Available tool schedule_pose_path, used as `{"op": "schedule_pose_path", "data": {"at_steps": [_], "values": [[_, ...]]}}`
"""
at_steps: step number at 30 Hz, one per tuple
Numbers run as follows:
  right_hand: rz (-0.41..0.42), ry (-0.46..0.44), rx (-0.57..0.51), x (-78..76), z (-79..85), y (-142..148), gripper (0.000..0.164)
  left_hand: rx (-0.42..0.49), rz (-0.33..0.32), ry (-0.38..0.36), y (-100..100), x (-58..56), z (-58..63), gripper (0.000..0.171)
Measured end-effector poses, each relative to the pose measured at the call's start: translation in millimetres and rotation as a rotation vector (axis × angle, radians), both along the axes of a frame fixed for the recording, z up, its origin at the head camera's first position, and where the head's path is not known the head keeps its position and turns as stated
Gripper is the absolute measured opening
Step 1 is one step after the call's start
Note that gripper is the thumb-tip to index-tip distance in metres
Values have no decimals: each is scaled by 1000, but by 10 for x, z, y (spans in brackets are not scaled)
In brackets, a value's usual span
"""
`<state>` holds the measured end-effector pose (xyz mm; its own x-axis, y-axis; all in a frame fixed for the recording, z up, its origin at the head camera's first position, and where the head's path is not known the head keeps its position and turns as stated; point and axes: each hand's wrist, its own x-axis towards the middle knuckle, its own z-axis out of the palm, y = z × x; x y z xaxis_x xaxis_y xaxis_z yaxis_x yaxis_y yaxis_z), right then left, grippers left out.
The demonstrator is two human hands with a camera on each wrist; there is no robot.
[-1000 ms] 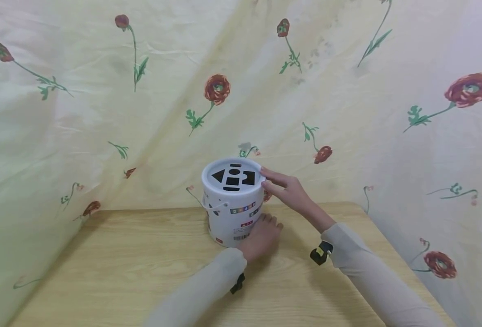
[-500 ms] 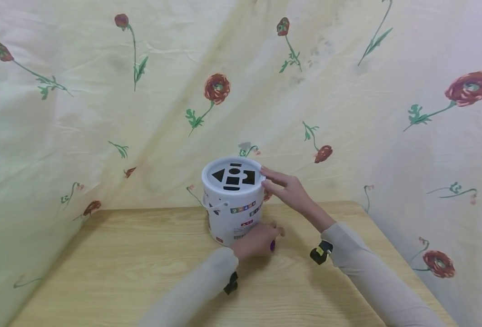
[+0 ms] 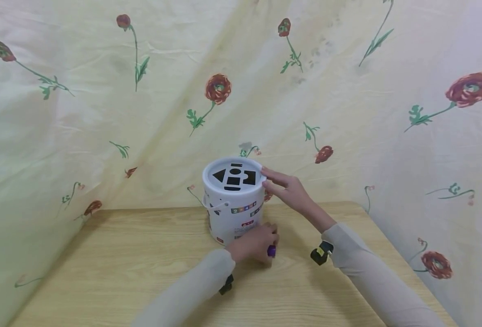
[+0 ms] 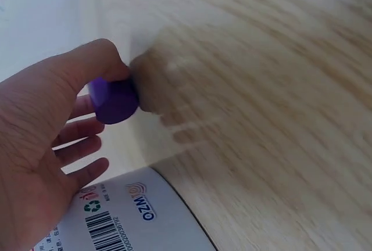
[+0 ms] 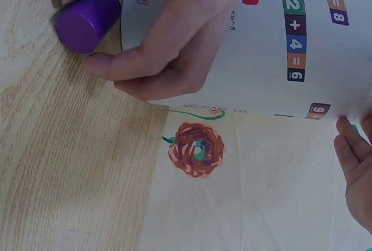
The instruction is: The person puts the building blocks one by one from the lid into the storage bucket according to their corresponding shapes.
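A white lidded bucket (image 3: 220, 227) stands upright on the table, with dark shaped holes in its lid (image 3: 210, 181). Low at the bucket's front right, my left hand (image 3: 254, 243) pinches a smooth purple cylinder block (image 3: 271, 251) between thumb and forefinger. The right wrist view shows the block (image 5: 81, 27) at the table surface; whether it touches is unclear. In the left wrist view the other fingers (image 4: 81, 149) spread beside the bucket's printed side. My right hand (image 3: 290, 190) rests extended fingers against the bucket's upper right rim. Its far fingers are partly hidden.
The bucket's white handle (image 3: 214, 207) hangs down on its left side. A flowered cloth (image 3: 163, 113) hangs behind and at both sides of the wooden table (image 3: 143, 263). Black wrist cameras (image 3: 320, 253) sit under both sleeves.
My left hand has drawn from the bucket's lower right side toward me, and the purple cylinder block has come into sight in its fingers. The right hand and bucket stay put.
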<state>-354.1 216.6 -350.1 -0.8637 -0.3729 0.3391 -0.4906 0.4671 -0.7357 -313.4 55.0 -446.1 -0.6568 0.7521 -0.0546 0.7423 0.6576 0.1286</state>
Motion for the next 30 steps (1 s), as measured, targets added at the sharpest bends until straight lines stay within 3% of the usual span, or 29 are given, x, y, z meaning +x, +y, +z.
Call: {"op": "schedule_pose_path", "data": {"at_steps": [5,19,30], "values": [[0,1,-5,1,0,1,50,-35,-46,81,-30,23,-28,35],[5,6,-7,7,-1,-5,50,-36,-30,0,-100,56,-67,41],[2,-16,-12,26,11,-11,49,-38,-32,13,-132,78,-56,39]]}}
